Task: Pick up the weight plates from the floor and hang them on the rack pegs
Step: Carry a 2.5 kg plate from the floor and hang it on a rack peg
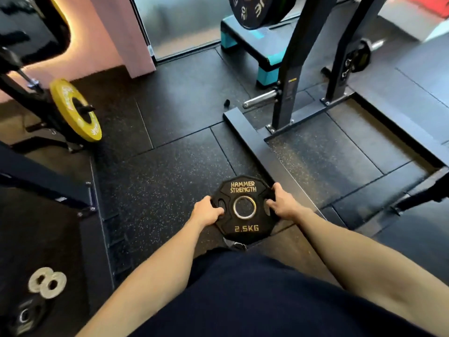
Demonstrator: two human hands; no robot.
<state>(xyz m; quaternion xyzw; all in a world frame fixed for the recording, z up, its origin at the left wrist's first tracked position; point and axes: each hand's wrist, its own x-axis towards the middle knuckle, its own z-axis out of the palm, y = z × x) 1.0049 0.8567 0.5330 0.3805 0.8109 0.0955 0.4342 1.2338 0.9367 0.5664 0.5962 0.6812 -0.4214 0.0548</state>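
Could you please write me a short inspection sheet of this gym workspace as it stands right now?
Surface: black speckled rubber floor tiles.
Job's things: black 2.5 kg Hammer Strength plate held off the floor; bare chrome rack peg low on the rack upright.
Clutter: two silver washer plates and a small black piece on the floor.
Grippers: left hand and right hand grip the plate's opposite edges.
Cables: nothing seen.
Surroundings: yellow plate on a machine, teal step platform, black 20 plate hung high.
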